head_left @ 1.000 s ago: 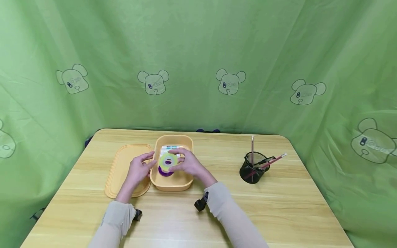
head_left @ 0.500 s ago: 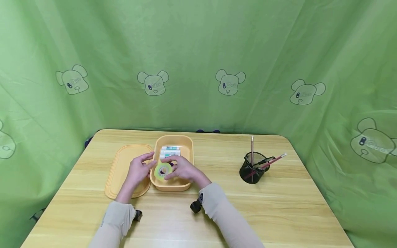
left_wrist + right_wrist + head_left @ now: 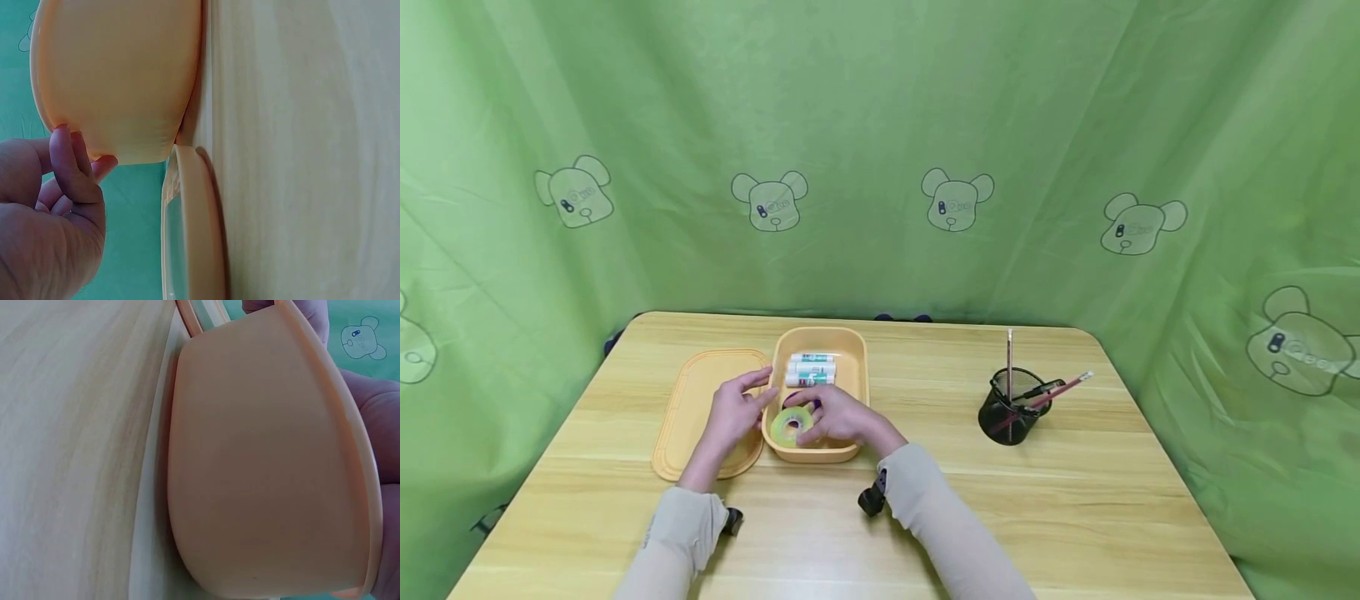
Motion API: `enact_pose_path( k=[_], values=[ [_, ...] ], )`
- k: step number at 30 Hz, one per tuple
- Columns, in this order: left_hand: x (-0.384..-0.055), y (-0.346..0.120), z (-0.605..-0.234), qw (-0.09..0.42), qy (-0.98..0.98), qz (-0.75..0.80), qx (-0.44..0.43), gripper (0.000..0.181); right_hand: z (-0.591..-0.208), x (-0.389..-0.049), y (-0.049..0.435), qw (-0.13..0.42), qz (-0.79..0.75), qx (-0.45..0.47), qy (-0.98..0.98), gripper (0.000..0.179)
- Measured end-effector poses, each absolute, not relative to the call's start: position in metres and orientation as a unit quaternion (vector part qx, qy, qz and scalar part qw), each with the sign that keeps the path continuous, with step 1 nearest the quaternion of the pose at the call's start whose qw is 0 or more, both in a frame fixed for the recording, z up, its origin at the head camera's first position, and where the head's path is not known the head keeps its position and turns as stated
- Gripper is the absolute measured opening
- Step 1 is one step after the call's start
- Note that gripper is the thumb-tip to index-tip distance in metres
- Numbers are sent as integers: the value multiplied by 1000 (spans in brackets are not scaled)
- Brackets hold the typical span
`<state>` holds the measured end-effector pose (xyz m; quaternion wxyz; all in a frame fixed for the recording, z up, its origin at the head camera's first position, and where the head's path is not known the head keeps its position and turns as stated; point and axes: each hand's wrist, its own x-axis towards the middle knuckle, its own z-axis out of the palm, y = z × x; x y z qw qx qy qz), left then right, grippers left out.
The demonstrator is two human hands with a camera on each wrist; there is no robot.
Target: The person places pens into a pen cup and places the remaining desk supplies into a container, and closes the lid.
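Note:
In the head view my right hand [image 3: 838,415] reaches into an orange plastic box [image 3: 850,367], its thumb and fingers around a yellow-green roll of tape [image 3: 781,431] at the box's front left. Partly hidden behind those fingers is a purple roll [image 3: 789,400]. Several white glue sticks [image 3: 812,368] lie side by side farther back in the box. My left hand [image 3: 735,408] holds the box's left rim. The left wrist view shows that hand's fingertips [image 3: 60,132] against the rim and outer wall. In the right wrist view the box wall hides the tape.
A flat orange lid [image 3: 692,408] lies left of the box, partly under my left forearm. At the right stands a black mesh pen holder [image 3: 1000,419] with pencils and a black pen. A green curtain [image 3: 865,100] hangs behind the wooden table [image 3: 970,517].
My right hand has moved the tape toward the front left of the box and lower, uncovering the glue sticks. The left hand stays at the rim.

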<state>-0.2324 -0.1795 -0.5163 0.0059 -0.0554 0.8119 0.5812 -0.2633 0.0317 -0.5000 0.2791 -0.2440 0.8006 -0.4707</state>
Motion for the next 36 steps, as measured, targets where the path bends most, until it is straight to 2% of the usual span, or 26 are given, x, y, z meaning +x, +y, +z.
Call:
enact_pose_path(
  k=[16, 36],
  values=[
    [-232, -179, -516, 5, 814, 578, -59, 47, -505, -264, 28, 283, -426, -245, 824, 62],
    [-233, -179, -516, 5, 816, 576, -53, 48, -502, -262, 24, 222, -318, -264, 883, 69]
  ],
)
